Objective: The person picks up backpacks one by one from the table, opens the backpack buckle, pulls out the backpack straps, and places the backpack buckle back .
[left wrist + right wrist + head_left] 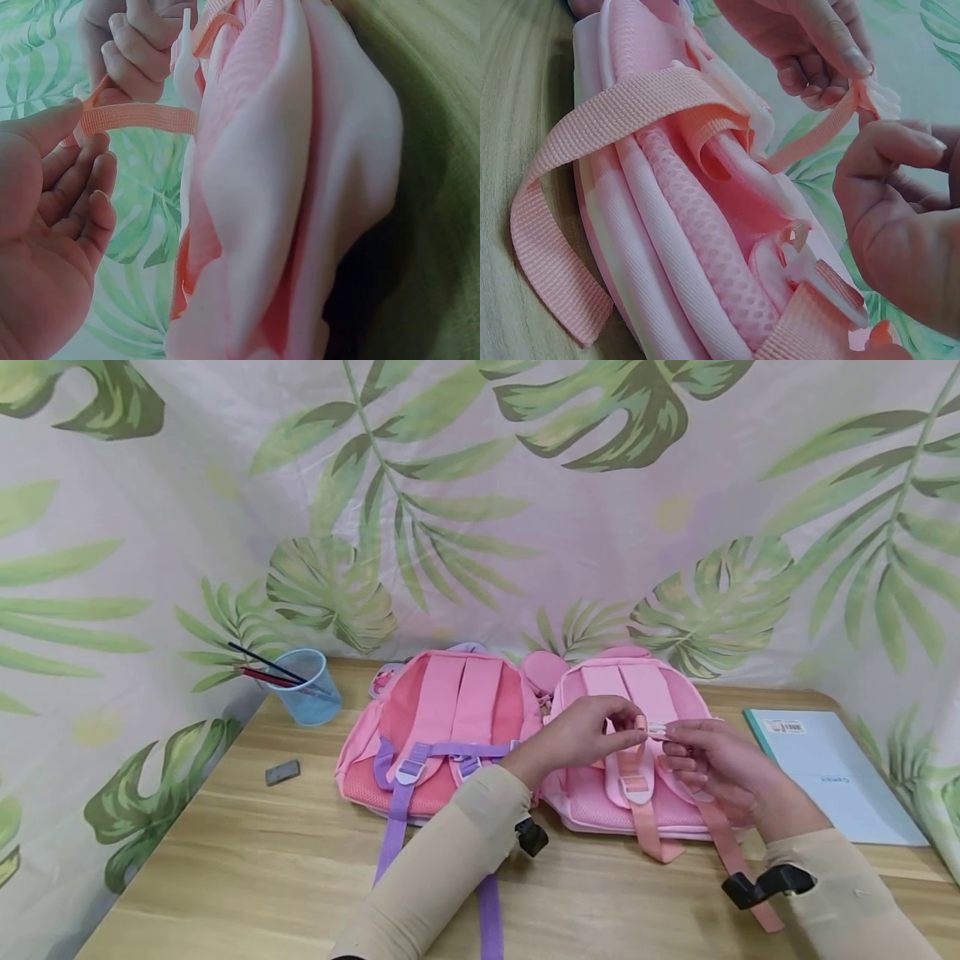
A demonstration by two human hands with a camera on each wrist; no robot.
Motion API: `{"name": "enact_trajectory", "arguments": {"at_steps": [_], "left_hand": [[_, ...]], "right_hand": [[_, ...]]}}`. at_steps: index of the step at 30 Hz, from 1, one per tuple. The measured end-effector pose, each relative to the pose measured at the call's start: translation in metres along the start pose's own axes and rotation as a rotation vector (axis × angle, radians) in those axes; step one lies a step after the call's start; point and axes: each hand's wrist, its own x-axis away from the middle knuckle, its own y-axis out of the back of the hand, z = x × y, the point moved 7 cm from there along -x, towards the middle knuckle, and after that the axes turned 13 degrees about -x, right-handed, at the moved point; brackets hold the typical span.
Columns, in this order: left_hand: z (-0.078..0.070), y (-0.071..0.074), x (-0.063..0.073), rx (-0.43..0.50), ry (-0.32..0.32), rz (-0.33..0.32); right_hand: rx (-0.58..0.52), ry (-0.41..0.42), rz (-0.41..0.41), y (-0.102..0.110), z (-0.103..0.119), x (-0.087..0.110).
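A pale pink backpack (592,810) lies on the table with its shoulder straps facing up. Above it, both hands meet at a small white plastic buckle (657,730) on orange webbing. My left hand (581,735) pinches the buckle's strap end between thumb and forefinger. From the other side, my right hand (716,764) grips the buckle end with thumb and curled forefinger. A taut orange strap (821,139) runs from the fingertips down to the bag in the right wrist view. Fingers partly hide the buckle. Loose orange webbing (547,262) hangs over the bag's edge.
Left of it lies a second pink backpack (442,693) with purple straps (401,822). A blue mesh cup (311,693) with pencils stands at the back left, near a grey eraser (282,772). On the right lies a light blue notebook (832,785). A leaf-patterned curtain (465,527) closes off the back.
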Motion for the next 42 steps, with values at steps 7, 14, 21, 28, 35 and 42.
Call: {"name": "enact_trajectory", "arguments": {"at_steps": [7,14,21,28,35,42], "left_hand": [[0.002,-0.003,-0.002,-0.015,0.015,0.013],[0.005,-0.010,-0.002,-0.039,0.088,0.079],[0.014,-0.030,0.001,-0.162,0.158,0.174],[0.011,-0.038,-0.002,-0.233,0.131,0.145],[0.009,-0.040,-0.001,-0.267,0.128,0.129],[0.007,-0.039,0.000,-0.284,0.119,0.131]], "right_hand": [[0.096,0.037,-0.045,-0.003,0.005,-0.002],[0.326,0.091,-0.115,-0.006,0.012,-0.001],[0.280,0.123,-0.106,-0.007,0.013,-0.001],[0.270,0.120,-0.115,-0.002,0.012,0.000],[0.271,0.121,-0.129,0.002,0.011,0.001],[0.245,0.135,-0.120,0.004,0.011,0.002]]}}
